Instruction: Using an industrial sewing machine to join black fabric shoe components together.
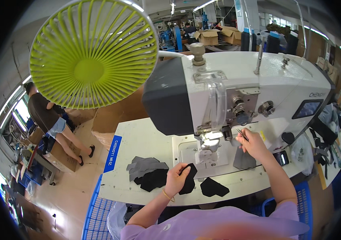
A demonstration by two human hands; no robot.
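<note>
My left hand (174, 180) pinches a black fabric piece (189, 180) at the front of the sewing machine's white table. Near the needle area, my right hand (253, 143) grips a thin dark tool (241, 134), perhaps tweezers or small snips; its kind is too small to tell. The sewing machine (266, 76) has a lit needle area above the metal plate (186, 150). Beside my left hand lies a pile of grey and black fabric pieces (146, 168). Another black piece (214, 187) rests to its right, and grey pieces (243, 159) lie below my right hand.
A green fan (90, 70) hangs at the upper left. Blue baskets (98, 212) stand below the table's front edge. At the right are a plastic bag (301, 154) and a side table with black strips. Another person (44, 108) stands at the left.
</note>
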